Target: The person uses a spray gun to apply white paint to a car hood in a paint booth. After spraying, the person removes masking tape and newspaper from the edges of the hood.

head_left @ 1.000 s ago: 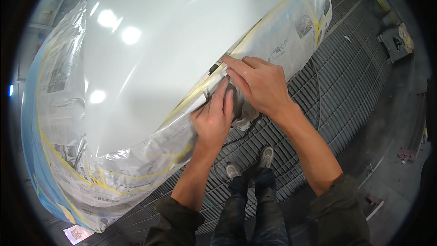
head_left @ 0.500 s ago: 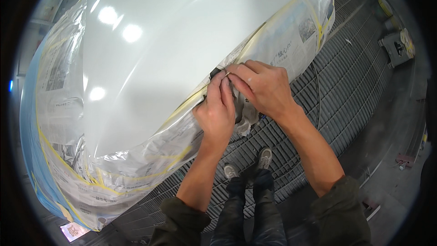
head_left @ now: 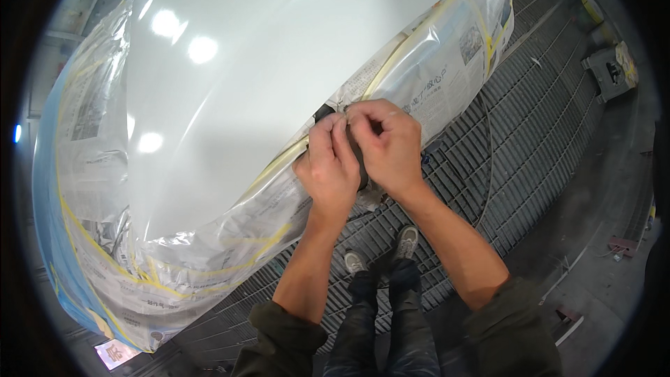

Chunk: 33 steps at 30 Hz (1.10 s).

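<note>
A large glossy white panel (head_left: pixel 230 119), curved like a car's bonnet, fills the upper left. Along its near edge runs newspaper masking (head_left: pixel 436 91) under clear film, with yellow masking tape (head_left: pixel 276 166) on it. At a dark gap (head_left: pixel 323 113) in this masking my hands meet, fingertips almost touching. My left hand (head_left: pixel 328 160) is closed in a pinch at the crumpled newspaper edge. Beside it, my right hand (head_left: pixel 387 143) pinches the same edge, thumb against bent fingers. The exact grip is partly hidden by the fingers. A dark strip shows between the hands, lower down.
Underfoot is a dark metal floor grating (head_left: pixel 530 160), with my shoes (head_left: pixel 406 243) on it. A thin cable (head_left: pixel 490 167) crosses it. A grey case-like object (head_left: pixel 608 75) stands at the right. Blue sheeting (head_left: pixel 52 223) covers the far left side.
My right hand has shifted slightly left and turned, closer to my left hand. The loose newspaper below the hands shows less, and a dark strip between them shows more.
</note>
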Each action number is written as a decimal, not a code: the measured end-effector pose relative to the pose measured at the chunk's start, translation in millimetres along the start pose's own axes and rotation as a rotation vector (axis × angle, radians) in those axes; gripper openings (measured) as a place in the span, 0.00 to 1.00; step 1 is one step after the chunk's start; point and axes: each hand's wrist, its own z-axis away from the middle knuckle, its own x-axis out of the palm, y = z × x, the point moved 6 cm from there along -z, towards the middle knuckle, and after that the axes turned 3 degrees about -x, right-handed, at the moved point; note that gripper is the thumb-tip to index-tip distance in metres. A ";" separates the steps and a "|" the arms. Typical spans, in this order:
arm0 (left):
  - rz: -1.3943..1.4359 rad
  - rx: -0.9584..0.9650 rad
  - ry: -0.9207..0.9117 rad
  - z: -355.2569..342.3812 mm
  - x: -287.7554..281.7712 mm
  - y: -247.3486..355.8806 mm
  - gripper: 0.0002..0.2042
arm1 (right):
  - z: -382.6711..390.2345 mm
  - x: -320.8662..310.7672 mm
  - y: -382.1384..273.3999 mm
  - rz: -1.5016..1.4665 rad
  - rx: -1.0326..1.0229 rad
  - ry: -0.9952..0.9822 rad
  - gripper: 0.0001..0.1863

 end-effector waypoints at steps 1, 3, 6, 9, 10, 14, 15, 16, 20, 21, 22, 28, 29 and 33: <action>0.026 -0.038 -0.046 1.3 -0.3 -2.3 0.02 | -3.0 -3.5 10.7 -0.089 0.134 0.056 0.07; 0.076 -0.115 -0.139 8.3 -4.3 -6.7 0.02 | -5.7 -12.3 20.7 -0.193 0.277 0.116 0.08; 0.033 -0.015 -0.177 17.4 -10.3 -16.5 0.02 | -10.4 -34.8 18.8 -0.189 0.261 0.121 0.11; -0.077 0.099 -0.196 26.1 -17.8 -24.2 0.04 | -19.9 -74.2 31.2 0.006 0.168 0.135 0.10; -0.109 0.096 -0.219 25.7 -22.9 -23.0 0.04 | -23.1 -88.2 36.5 0.126 0.143 0.146 0.10; -0.156 0.078 -0.274 28.6 -36.9 -18.8 0.07 | -15.7 -124.0 54.1 0.584 -0.095 0.078 0.11; -0.147 0.072 -0.279 29.0 -36.9 -19.5 0.07 | -11.9 -132.5 67.7 0.591 -0.044 0.070 0.11; -0.082 0.004 -0.268 28.3 -36.7 -18.6 0.08 | -9.0 -136.9 75.4 0.597 0.007 0.060 0.11; 0.144 -0.347 -0.233 38.7 -14.2 -17.7 0.08 | 1.6 -154.1 98.4 0.204 0.355 0.171 0.11; 0.192 -0.454 -0.225 40.9 -8.3 -23.1 0.07 | 4.8 -155.2 102.4 0.043 0.464 0.218 0.12; 0.142 -0.438 -0.259 37.1 -2.8 -20.6 0.07 | 7.8 -157.5 104.5 -0.047 0.554 0.245 0.16; -0.145 -0.128 -0.269 26.4 10.2 3.5 0.09 | 16.5 -164.6 20.2 0.489 -0.031 0.537 0.16; -0.162 -0.106 -0.276 27.4 9.3 5.4 0.09 | 15.5 -144.4 5.6 0.432 -0.044 0.428 0.15; -0.106 -0.018 -0.252 32.3 14.4 7.1 0.11 | 2.1 -46.2 -44.9 0.439 -0.240 0.000 0.22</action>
